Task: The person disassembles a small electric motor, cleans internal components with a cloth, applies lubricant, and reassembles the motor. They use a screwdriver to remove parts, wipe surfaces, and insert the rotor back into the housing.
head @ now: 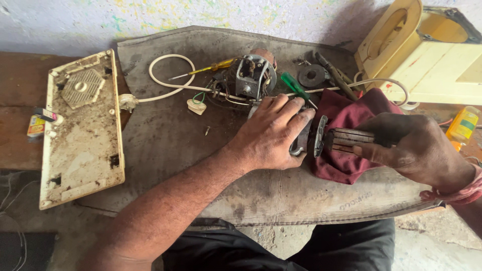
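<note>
My left hand [273, 131] lies palm down over a dark metal motor end cover [302, 143] on the grey mat [201, 165], its fingers curled around the part. My right hand [406, 145] grips a ribbed metal rotor [346, 140] against a maroon cloth [351, 115]; the rotor's round end plate [320, 135] faces the left hand's part. Whether the rotor shaft enters the cover is hidden by my fingers. Just behind the left hand stands a grey motor body with copper windings [251, 78].
A dirty cream appliance panel [80, 135] lies at the left. A white cable [170, 75], yellow-handled screwdriver [211, 68], green-handled screwdriver [296, 88], black ring [311, 75] and small screw [207, 131] lie on the mat. A cream housing [427, 55] stands at back right, a yellow bottle [463, 124] beside it.
</note>
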